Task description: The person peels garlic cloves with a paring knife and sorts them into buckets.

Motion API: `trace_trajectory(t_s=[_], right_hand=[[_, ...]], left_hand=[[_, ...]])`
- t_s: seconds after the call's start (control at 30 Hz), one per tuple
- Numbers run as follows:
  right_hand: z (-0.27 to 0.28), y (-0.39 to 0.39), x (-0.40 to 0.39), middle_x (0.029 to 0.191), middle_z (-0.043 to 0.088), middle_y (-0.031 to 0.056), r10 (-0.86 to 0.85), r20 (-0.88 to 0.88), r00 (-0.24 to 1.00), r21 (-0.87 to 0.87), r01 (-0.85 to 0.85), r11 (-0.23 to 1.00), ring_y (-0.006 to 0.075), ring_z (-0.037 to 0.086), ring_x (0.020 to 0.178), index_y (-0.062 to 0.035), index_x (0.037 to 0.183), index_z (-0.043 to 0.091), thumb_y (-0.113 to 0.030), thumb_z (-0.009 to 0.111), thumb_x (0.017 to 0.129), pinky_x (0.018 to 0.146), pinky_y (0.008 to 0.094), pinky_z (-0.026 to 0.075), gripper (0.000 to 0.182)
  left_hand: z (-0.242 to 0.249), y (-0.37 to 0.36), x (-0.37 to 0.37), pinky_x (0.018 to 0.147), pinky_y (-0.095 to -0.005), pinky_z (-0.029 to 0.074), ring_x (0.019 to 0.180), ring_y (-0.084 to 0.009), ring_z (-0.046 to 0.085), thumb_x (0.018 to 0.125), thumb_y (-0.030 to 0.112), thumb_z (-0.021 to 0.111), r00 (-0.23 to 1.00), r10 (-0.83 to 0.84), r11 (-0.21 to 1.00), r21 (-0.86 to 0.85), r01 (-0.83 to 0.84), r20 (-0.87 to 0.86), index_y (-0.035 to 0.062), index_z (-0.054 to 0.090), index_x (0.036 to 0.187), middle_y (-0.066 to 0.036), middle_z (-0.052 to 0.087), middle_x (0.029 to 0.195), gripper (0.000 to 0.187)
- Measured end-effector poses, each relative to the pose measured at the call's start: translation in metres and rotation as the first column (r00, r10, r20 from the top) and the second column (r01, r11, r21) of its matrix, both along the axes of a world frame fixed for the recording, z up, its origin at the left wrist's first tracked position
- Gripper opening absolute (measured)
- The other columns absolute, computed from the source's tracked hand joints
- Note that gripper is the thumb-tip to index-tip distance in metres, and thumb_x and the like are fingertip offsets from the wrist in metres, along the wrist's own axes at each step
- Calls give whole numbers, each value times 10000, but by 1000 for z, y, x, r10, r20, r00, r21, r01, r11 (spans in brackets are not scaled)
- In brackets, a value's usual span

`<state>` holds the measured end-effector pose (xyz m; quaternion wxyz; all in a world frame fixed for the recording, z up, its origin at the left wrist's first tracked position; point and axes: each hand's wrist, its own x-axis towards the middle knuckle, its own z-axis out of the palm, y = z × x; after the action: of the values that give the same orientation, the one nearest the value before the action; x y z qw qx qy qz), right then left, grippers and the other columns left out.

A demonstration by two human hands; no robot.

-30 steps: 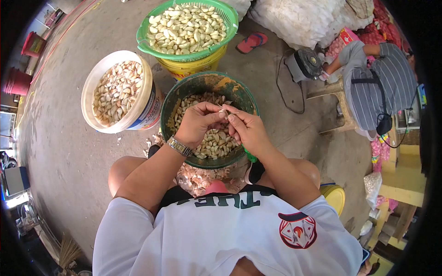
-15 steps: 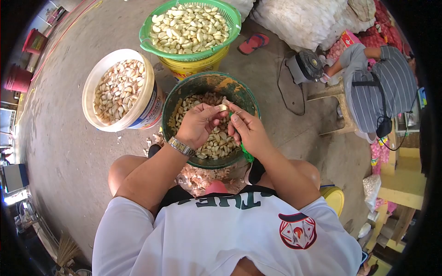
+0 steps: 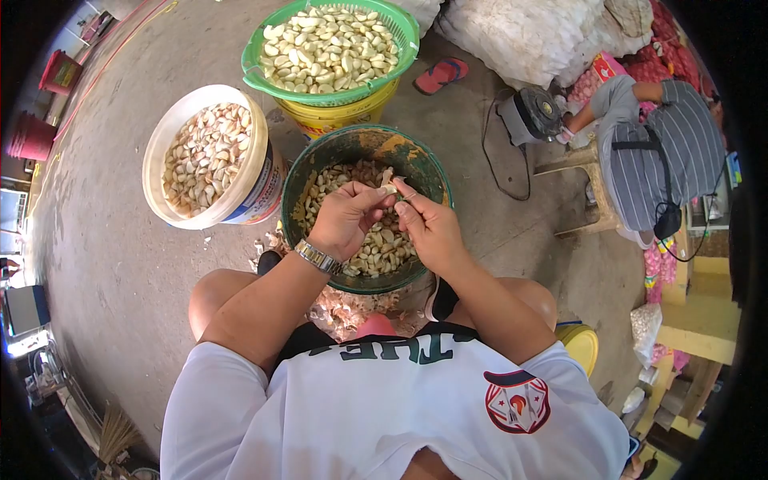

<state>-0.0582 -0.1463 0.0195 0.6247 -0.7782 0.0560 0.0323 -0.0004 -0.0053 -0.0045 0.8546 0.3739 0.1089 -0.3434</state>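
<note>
My left hand, with a metal watch at the wrist, pinches a garlic clove between thumb and finger. A bit of papery skin stands up from the clove. My right hand is closed close beside it, fingertips almost at the clove. A slim green-handled tool, apparently a small knife, lies in its grip; the fingers now hide nearly all of it. Both hands are over a dark green tub, partly filled with unpeeled garlic cloves.
A white bucket of cloves stands left. Beyond the tub, a green basket of peeled cloves rests on a yellow bucket. Garlic skins litter the floor below. At right are a slipper, a corded appliance and a seated person.
My right hand has turned and drawn its fingers together, so the green handle that showed below it is now hidden. My left hand stays almost still with the clove.
</note>
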Motion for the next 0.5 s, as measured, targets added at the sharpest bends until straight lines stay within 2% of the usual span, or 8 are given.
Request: trace_trajectory(t_s=[0.07,0.17,0.27,0.37,0.47,0.5], right_hand=[[-15,0,1,706,561,18,-16,171,985,-86,31,996,48,473,569,-67,1174,463,-111,524,822,529,190,413,360],[6,-2,3,666,542,21,-31,-94,995,125,42,991,58,455,514,-27,1155,471,-146,517,832,473,196,397,348],[13,-11,4,627,503,16,58,-275,960,505,93,858,61,412,464,-7,1121,492,-185,502,844,408,197,353,330],[20,-14,5,612,467,12,77,-375,924,598,178,782,64,378,460,-12,1127,485,-198,481,854,396,180,325,331],[20,-16,4,610,468,4,98,-285,953,587,93,804,51,381,456,-14,1125,489,-190,480,856,390,180,322,321],[19,-15,4,607,463,1,97,-244,965,533,50,845,49,378,459,-27,1141,479,-188,480,856,394,179,322,327]], left_hand=[[0,-1,-1,564,-166,443,644,-94,547,776,50,570,1000,-10,1000,9,10,-2,34,503,779,-59,591,755,69],[1,-1,-2,567,-163,428,646,-77,537,788,46,553,999,-43,999,30,43,19,38,538,807,-28,581,754,25],[2,0,0,595,-176,434,673,-83,542,788,38,550,995,-77,997,33,75,65,33,544,837,-33,581,778,49],[3,3,5,624,-193,441,701,-93,545,783,34,557,987,-125,992,-20,128,100,26,547,867,-43,582,807,85],[5,3,7,641,-203,445,721,-103,547,769,23,572,985,-134,986,-84,144,106,12,547,891,-51,582,827,125],[8,2,7,639,-202,444,718,-101,545,768,22,573,988,-124,987,-87,133,95,14,548,891,-46,579,821,126]])
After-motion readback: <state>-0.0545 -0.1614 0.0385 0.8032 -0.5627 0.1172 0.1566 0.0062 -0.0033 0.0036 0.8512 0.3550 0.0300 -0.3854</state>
